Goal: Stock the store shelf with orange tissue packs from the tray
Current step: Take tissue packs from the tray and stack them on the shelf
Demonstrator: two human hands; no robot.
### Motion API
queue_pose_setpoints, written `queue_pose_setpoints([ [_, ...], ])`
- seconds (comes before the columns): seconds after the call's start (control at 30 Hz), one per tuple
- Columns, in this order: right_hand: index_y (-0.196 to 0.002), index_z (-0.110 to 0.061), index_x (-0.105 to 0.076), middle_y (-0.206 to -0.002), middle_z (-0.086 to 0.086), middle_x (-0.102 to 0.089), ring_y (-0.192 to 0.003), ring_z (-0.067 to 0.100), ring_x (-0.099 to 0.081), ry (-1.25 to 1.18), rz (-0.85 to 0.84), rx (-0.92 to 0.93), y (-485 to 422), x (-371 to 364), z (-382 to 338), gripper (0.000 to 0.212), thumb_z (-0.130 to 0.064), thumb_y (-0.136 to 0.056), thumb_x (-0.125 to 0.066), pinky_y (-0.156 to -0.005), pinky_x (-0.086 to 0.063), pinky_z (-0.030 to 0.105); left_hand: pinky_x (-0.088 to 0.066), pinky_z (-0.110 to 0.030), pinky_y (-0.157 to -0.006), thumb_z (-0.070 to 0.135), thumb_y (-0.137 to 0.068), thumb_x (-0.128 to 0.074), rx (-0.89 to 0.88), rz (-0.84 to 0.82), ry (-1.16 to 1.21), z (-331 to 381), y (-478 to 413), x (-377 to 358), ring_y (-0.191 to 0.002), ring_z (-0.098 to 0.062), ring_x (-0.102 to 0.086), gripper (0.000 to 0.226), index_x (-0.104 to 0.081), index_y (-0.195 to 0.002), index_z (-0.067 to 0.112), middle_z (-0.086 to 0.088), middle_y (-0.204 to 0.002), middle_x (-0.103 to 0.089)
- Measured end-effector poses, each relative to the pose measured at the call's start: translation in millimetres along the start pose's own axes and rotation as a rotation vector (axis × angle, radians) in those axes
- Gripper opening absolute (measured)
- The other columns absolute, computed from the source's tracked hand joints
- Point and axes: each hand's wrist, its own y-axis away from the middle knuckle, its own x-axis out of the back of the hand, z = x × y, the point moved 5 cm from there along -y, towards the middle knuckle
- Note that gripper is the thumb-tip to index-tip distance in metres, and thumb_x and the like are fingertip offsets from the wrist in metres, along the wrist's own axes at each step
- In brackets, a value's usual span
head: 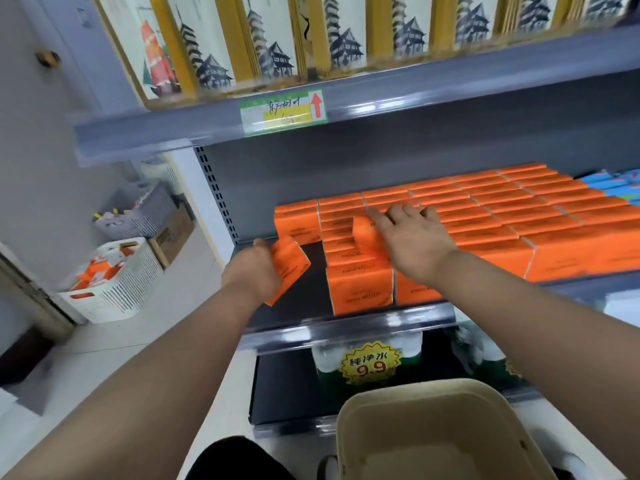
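Rows of orange tissue packs point(502, 220) fill the middle shelf point(346, 329) from its centre to the right. My left hand point(254, 270) grips one orange pack point(289, 265), tilted, over the bare dark left end of that shelf. My right hand point(412, 237) holds another orange pack point(367, 233) on top of the leftmost front stack, fingers spread over the row behind. The beige tray point(349, 420) sits low in front of me and looks empty.
A white basket point(114, 292) with orange items stands on the floor at left, a grey basket point(145, 216) and a cardboard box behind it. Boxed goods line the upper shelf point(381, 95). Bottled water with a 9.9 price tag point(372, 363) sits on the bottom shelf.
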Motion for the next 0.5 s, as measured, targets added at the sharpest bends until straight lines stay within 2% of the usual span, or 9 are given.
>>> queue_pose_setpoints([
  [0.1,-0.148,-0.016,-0.022,-0.134,0.009,-0.045,-0.125,0.030,-0.040,0.010,0.021,0.067,-17,-1,1,0.066,-0.008,-0.087,-0.047,-0.100,-0.034,0.044,-0.047,-0.039,-0.085,0.007,-0.084,-0.048,0.002,-0.031,-0.028,5,-31,-12,-0.111,-0.035,-0.057,0.032,-0.046,-0.117,0.007,-0.018,-0.116,-0.060],
  [0.2,-0.146,-0.021,-0.028,-0.133,0.007,-0.046,-0.125,0.028,-0.040,-0.085,0.072,0.079,-43,0,4,0.067,-0.003,-0.085,-0.048,-0.100,-0.033,0.043,-0.047,-0.041,-0.088,0.004,-0.084,-0.047,-0.012,-0.047,-0.021,15,-60,-23,-0.115,-0.035,-0.053,0.040,-0.045,-0.124,0.008,-0.018,-0.119,-0.058],
  [0.5,-0.145,-0.029,-0.032,-0.127,0.004,-0.045,-0.122,0.025,-0.038,-0.118,0.095,0.090,-83,-18,7,0.062,-0.008,-0.088,-0.045,-0.096,-0.031,0.041,-0.041,-0.041,-0.091,0.003,-0.084,-0.046,-0.037,0.010,-0.207,31,-135,-40,-0.121,-0.029,-0.040,0.050,-0.043,-0.133,0.016,-0.010,-0.125,-0.050],
])
